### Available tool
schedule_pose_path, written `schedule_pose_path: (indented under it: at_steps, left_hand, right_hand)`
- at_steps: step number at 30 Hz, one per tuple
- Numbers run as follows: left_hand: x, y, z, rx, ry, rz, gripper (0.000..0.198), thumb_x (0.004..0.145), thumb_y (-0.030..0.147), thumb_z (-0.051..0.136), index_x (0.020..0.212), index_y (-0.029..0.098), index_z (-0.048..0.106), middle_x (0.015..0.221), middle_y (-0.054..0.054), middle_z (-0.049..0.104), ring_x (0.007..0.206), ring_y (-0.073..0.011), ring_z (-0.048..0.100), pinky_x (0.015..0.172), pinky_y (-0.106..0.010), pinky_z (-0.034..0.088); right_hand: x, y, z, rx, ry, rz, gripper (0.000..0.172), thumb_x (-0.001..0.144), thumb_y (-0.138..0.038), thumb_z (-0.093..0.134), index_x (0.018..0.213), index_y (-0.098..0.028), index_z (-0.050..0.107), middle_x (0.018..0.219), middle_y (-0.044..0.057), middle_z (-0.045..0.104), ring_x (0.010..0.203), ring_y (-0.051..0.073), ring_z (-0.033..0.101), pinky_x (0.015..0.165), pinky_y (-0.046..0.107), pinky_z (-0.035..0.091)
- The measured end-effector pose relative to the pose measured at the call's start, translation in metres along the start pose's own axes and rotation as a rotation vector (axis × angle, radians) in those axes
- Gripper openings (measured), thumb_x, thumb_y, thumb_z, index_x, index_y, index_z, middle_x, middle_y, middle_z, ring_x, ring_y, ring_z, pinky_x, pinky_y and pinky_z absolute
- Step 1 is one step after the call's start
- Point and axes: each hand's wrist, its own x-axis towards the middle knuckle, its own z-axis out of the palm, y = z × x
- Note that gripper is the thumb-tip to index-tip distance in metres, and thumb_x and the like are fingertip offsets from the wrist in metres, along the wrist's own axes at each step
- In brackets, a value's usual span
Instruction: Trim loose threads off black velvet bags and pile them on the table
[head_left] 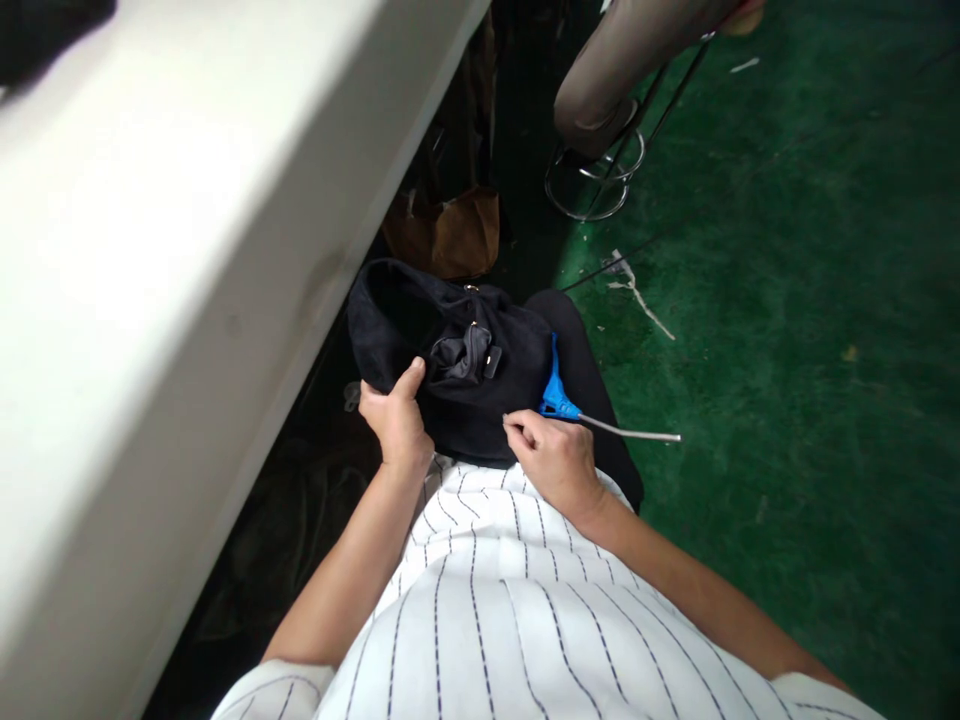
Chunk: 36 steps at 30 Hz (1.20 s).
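A black, soft handbag lies across my lap, with its broad handle loop toward the left. From an opening in its middle a dark grey lining bulges out, beside a zipper and a small dark tab. My left hand grips the bag's left edge, thumb on top and fingers underneath. Over the bag's lower right part, my right hand is closed in a pinch; whatever sits between its fingertips is too small to make out. Just beyond its knuckles lies a blue tool with a long thin metal tube pointing right.
A white table runs along my left side, its edge close to the bag. Below it stands a brown bag. Ahead, a person's leg rests by a metal stool. Scraps lie on the green floor.
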Motion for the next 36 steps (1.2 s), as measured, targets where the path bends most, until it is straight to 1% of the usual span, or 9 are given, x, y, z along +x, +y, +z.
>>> schedule_pose_path:
  at_steps: [3,6,11,17,20,26,30,32,36]
  left_hand:
    - [-0.001,0.002,0.001,0.001,-0.006,0.003,0.043,0.059,0.020,0.083,0.099,0.014,0.067,0.101,-0.006,0.072,0.092,-0.0204,0.068,0.087,-0.032,0.055]
    - [-0.002,0.001,0.001,0.019,-0.009,0.013,0.045,0.060,0.021,0.083,0.101,0.014,0.067,0.103,-0.007,0.071,0.092,-0.0207,0.068,0.087,-0.032,0.055]
    - [-0.001,-0.001,-0.001,0.033,-0.015,0.030,0.047,0.058,0.024,0.084,0.100,0.013,0.067,0.100,-0.006,0.071,0.089,-0.0199,0.068,0.085,-0.031,0.055]
    - [0.000,-0.001,-0.001,0.025,-0.004,0.027,0.047,0.056,0.022,0.084,0.099,0.012,0.067,0.096,-0.006,0.071,0.085,-0.0194,0.067,0.080,-0.031,0.055]
    - [0.000,-0.002,-0.001,0.031,-0.003,0.037,0.047,0.057,0.022,0.084,0.099,0.012,0.067,0.096,-0.006,0.071,0.086,-0.0194,0.067,0.081,-0.031,0.054]
    - [0.000,-0.003,-0.003,0.046,-0.016,0.033,0.048,0.058,0.025,0.084,0.100,0.013,0.066,0.100,-0.007,0.071,0.088,-0.0201,0.067,0.081,-0.032,0.054]
    - [0.000,-0.005,-0.004,0.064,-0.027,0.052,0.048,0.058,0.027,0.085,0.100,0.013,0.066,0.099,-0.006,0.071,0.088,-0.0204,0.066,0.081,-0.032,0.054]
    - [0.000,-0.005,-0.004,0.071,-0.026,0.063,0.048,0.059,0.027,0.085,0.101,0.013,0.066,0.100,-0.007,0.071,0.088,-0.0203,0.066,0.082,-0.033,0.054]
    - [0.000,-0.004,-0.004,0.056,-0.018,0.051,0.048,0.059,0.027,0.085,0.101,0.013,0.066,0.100,-0.007,0.071,0.087,-0.0199,0.066,0.082,-0.032,0.054]
  right_hand:
    - [0.000,0.000,0.000,-0.051,0.044,-0.040,0.009,0.091,-0.019,0.064,0.091,-0.021,0.073,0.059,-0.002,0.067,0.054,0.013,0.061,0.055,0.030,0.028]
    - [0.002,-0.001,0.000,-0.098,0.047,-0.075,0.009,0.091,-0.019,0.065,0.091,-0.021,0.073,0.064,-0.001,0.071,0.055,0.014,0.062,0.055,0.031,0.028]
    - [0.006,-0.004,0.000,-0.179,0.001,-0.035,0.007,0.087,-0.019,0.070,0.084,-0.024,0.074,0.060,-0.002,0.070,0.053,0.016,0.062,0.054,0.032,0.026]
    - [0.008,-0.005,-0.003,-0.225,-0.064,-0.024,0.010,0.087,-0.020,0.069,0.081,-0.025,0.075,0.059,-0.002,0.070,0.053,0.017,0.062,0.053,0.033,0.025]
    - [0.005,-0.002,-0.002,-0.207,-0.070,-0.043,0.012,0.087,-0.019,0.068,0.083,-0.026,0.077,0.062,-0.002,0.072,0.054,0.016,0.064,0.054,0.033,0.028]
    - [-0.001,0.004,-0.001,-0.068,-0.065,-0.110,0.018,0.087,-0.014,0.066,0.096,-0.025,0.078,0.087,-0.002,0.078,0.068,0.015,0.071,0.060,0.030,0.039]
    - [-0.001,0.007,0.000,-0.051,-0.062,-0.132,0.018,0.085,-0.012,0.069,0.094,-0.024,0.078,0.087,-0.002,0.078,0.068,0.016,0.071,0.060,0.029,0.041]
    - [-0.002,0.008,0.001,-0.035,-0.037,-0.148,0.017,0.085,-0.011,0.070,0.093,-0.023,0.078,0.085,-0.002,0.078,0.067,0.016,0.071,0.059,0.029,0.041]
    - [-0.005,0.011,0.001,-0.013,0.036,-0.229,0.018,0.090,-0.011,0.065,0.099,-0.019,0.077,0.082,0.000,0.077,0.064,0.014,0.069,0.059,0.029,0.038]
